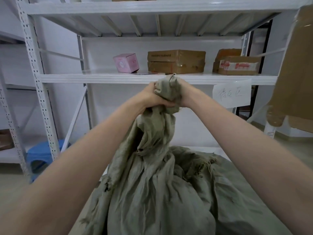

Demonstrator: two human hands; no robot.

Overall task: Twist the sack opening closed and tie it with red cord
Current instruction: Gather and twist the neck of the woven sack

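The left hand and the right hand both clench the bunched neck of the olive-green sack, fingers curled tight round the gathered cloth, held up before the white shelf. Below them the sack hangs in folds (frayed and holed in places). On the shelf stand a pink box and cardboard boxes; a handwritten paper label hangs from its edge.

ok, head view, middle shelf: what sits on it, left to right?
On it: pink box → stacked brown cartons → carton with red-and-white tape. In front, the left hand and right hand grip the sack by its gathered neck.
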